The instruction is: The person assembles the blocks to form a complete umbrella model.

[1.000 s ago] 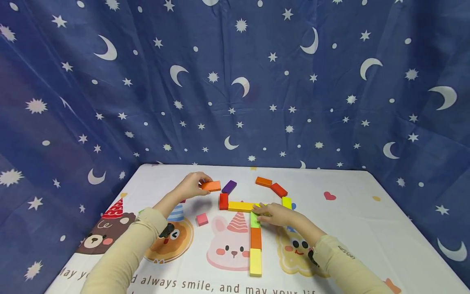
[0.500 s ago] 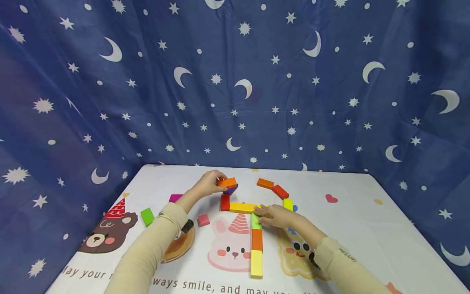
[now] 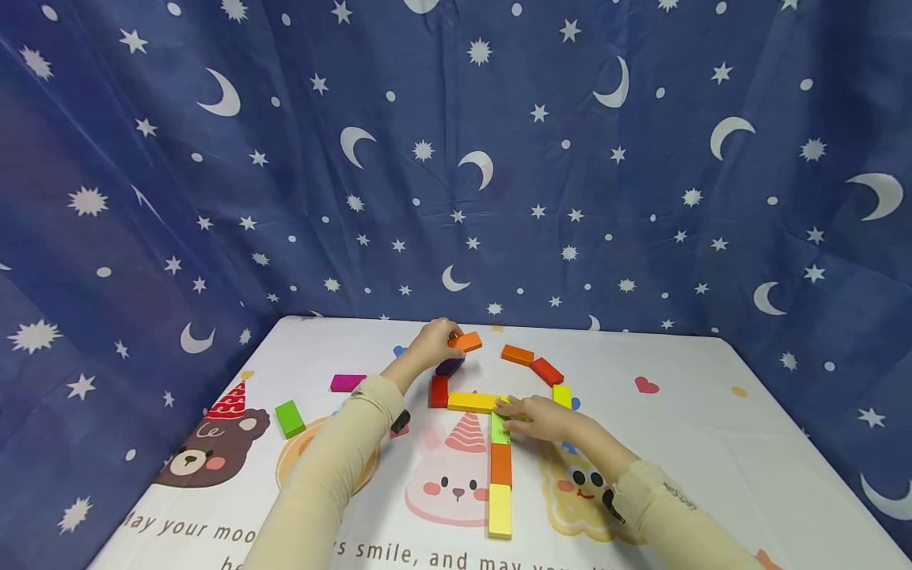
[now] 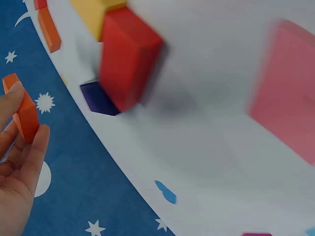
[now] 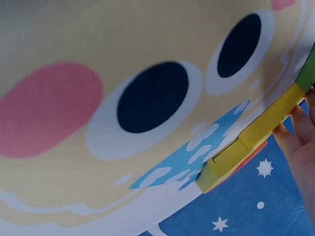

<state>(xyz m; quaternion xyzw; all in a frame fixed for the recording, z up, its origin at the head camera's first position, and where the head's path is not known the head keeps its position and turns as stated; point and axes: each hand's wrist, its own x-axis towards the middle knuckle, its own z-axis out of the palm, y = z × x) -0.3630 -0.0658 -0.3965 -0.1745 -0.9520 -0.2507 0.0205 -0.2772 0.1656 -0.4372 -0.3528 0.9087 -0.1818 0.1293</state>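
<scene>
My left hand (image 3: 432, 345) pinches an orange block (image 3: 468, 341) between thumb and fingers, above the far end of the purple block (image 3: 449, 366). In the left wrist view the orange block (image 4: 28, 114) is tilted in the fingertips. Just nearer than the purple block lies a red block (image 3: 438, 392), beside a yellow block (image 3: 470, 402). My right hand (image 3: 541, 419) rests its extended fingers on the row, where the yellow blocks meet the light green block (image 3: 499, 428). Below that, an orange-red block (image 3: 501, 465) and a pale yellow block (image 3: 500, 511) continue in line.
On the right, an orange block (image 3: 518, 355), a red block (image 3: 547, 370) and a yellow block (image 3: 561, 395) form a curve. Off to the left lie a magenta block (image 3: 347, 383) and a green block (image 3: 290, 419). A pink block (image 4: 290, 93) is mostly behind the left sleeve. A star-patterned curtain (image 3: 399, 198) stands behind.
My left hand has carried the orange block rightward and slightly away, past the purple block, uncovering the green and magenta blocks. My right hand has stayed on the row.
</scene>
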